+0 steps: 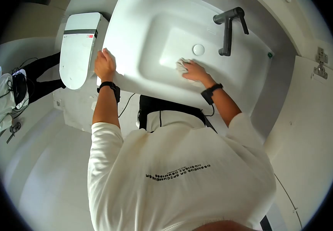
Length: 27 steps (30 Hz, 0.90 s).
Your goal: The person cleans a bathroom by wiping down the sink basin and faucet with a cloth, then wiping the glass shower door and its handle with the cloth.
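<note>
My right hand [195, 71] is closed on a crumpled pale cloth [181, 67], pressed against the inside of the white sink [130, 42] at the basin's near side. My left hand [105, 66] rests at the sink's left edge, its fingers curled over the rim; nothing else shows in it, and part of the fingers is hard to make out. A round white drain cover [198, 49] lies just above my right hand in the basin. The dark faucet [227, 32] stands to the right of the drain.
A closed white toilet [78, 54] stands left of the sink. Another person [5, 98] in a white top and black trousers is at the far left, near a wall fitting [15, 129]. A white door [295, 127] with a metal hinge stands at the right.
</note>
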Each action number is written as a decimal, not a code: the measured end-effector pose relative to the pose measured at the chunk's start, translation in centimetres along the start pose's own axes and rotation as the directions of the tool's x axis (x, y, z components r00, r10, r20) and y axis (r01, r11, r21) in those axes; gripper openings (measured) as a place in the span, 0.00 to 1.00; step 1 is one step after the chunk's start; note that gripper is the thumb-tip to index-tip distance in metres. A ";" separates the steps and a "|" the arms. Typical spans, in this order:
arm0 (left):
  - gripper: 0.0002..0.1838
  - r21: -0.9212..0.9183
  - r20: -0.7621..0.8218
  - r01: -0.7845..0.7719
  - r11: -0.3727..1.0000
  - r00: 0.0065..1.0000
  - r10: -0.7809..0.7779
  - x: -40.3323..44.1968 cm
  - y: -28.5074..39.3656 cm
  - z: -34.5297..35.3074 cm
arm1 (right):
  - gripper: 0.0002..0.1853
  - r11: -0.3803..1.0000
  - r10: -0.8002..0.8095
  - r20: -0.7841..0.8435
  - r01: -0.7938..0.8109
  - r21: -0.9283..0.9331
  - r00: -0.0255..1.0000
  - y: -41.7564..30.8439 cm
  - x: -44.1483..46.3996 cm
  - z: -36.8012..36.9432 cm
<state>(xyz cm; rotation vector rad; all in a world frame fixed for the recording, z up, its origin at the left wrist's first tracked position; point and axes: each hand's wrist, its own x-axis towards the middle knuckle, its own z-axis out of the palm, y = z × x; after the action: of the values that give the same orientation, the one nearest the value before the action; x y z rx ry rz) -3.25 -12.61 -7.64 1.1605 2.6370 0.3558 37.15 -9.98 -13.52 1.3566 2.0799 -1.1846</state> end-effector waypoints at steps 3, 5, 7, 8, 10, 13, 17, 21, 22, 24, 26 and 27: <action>0.28 0.000 0.003 0.022 1.000 1.000 -0.022 1.0 -0.2 0.4 | 0.47 0.996 0.084 -0.029 -0.083 0.038 0.996 -5.9 5.8 -2.2; 0.28 0.014 0.021 0.043 0.999 0.999 -0.043 1.5 -0.2 0.3 | 0.48 0.976 0.171 -0.067 -0.160 0.151 0.983 -7.0 9.4 -3.9; 0.28 0.019 0.015 0.027 0.999 1.000 -0.027 2.1 -0.3 0.5 | 0.50 0.949 0.226 -0.079 -0.201 0.245 0.971 -6.0 11.9 -5.9; 0.28 0.021 0.021 0.025 0.999 0.999 -0.025 1.9 -0.4 0.7 | 0.49 0.915 0.289 -0.141 -0.230 0.332 0.947 -3.3 14.4 -5.0; 0.29 0.039 0.037 0.031 0.999 0.999 -0.033 2.0 -0.1 0.5 | 0.49 0.888 0.359 0.002 -0.342 0.306 0.933 -1.4 14.9 -6.9; 0.29 0.037 0.027 0.052 0.998 0.998 -0.053 2.3 0.6 0.4 | 0.50 0.882 0.394 -0.031 -0.368 0.294 0.919 -2.5 13.8 -6.6; 0.28 0.048 0.042 0.068 0.997 0.997 -0.070 2.5 1.7 0.1 | 0.54 0.951 0.281 -0.046 -0.272 0.146 0.958 -6.6 13.2 -6.0; 0.28 0.042 0.018 0.027 0.999 0.999 -0.028 2.1 1.8 -0.3 | 0.57 0.904 0.341 -0.058 -0.311 0.293 0.938 -2.7 14.7 -5.1; 0.28 0.042 -0.008 0.004 0.999 1.000 -0.003 2.1 1.3 0.1 | 0.58 0.878 0.350 -0.053 -0.308 0.367 0.935 0.1 15.4 -4.7; 0.28 0.033 -0.032 -0.018 0.999 0.999 0.019 2.7 1.6 0.2 | 0.58 0.795 0.470 -0.027 -0.410 0.446 0.882 1.4 14.3 -5.5; 0.28 0.024 -0.006 0.007 1.000 1.000 -0.007 2.0 2.3 -0.4 | 0.57 0.840 0.389 0.006 -0.357 0.408 0.921 1.2 13.4 -5.3; 0.28 0.052 0.024 0.034 0.998 0.999 -0.035 1.9 2.4 -0.6 | 0.57 0.860 0.345 0.028 -0.328 0.391 0.938 0.3 12.8 -5.1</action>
<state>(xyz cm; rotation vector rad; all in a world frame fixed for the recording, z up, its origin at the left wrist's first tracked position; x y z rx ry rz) -3.05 -9.66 -6.50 1.1259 2.6560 0.2666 32.20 1.34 -19.65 1.8498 1.5835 -1.4675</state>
